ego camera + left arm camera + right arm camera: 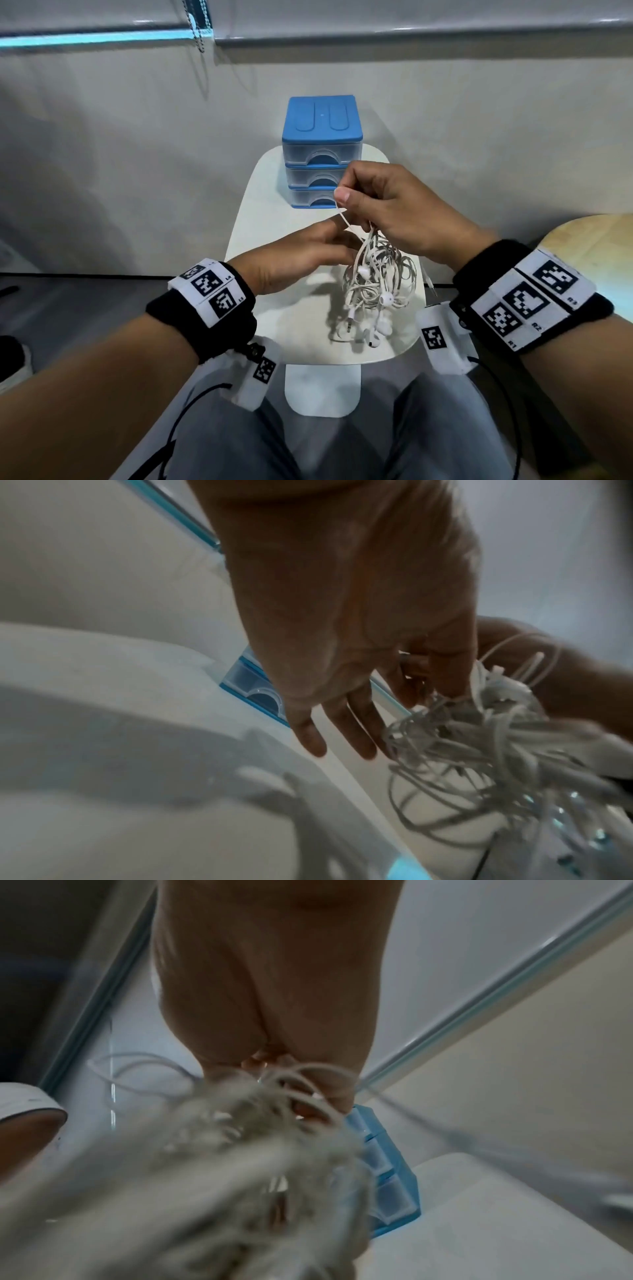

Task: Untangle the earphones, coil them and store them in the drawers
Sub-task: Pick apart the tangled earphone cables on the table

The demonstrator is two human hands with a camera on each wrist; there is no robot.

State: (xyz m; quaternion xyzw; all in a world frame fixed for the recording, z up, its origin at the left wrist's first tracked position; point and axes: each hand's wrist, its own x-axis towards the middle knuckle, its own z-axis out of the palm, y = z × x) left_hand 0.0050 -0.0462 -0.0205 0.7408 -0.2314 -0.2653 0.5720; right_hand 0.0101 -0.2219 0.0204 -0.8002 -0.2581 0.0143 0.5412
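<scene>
A tangled bunch of white earphones (375, 284) hangs over the small white table (274, 219), its lowest buds and plugs touching the tabletop. My right hand (380, 202) grips the top of the bunch and pinches one cord between thumb and forefinger. My left hand (308, 253) is just left of the bunch, fingers fairly straight, fingertips at the cord. In the left wrist view the left hand's fingers (346, 723) stretch out beside the earphones (479, 737). The right wrist view shows the blurred earphones (240, 1150) under my right hand (274, 1015). The blue drawers (322, 150) stand behind, all three closed.
The drawers (387, 1172) sit at the table's far end against the wall. A wooden round surface (592, 246) is at the right. My legs are under the table's near edge. A blind cord (197, 27) hangs at the back left.
</scene>
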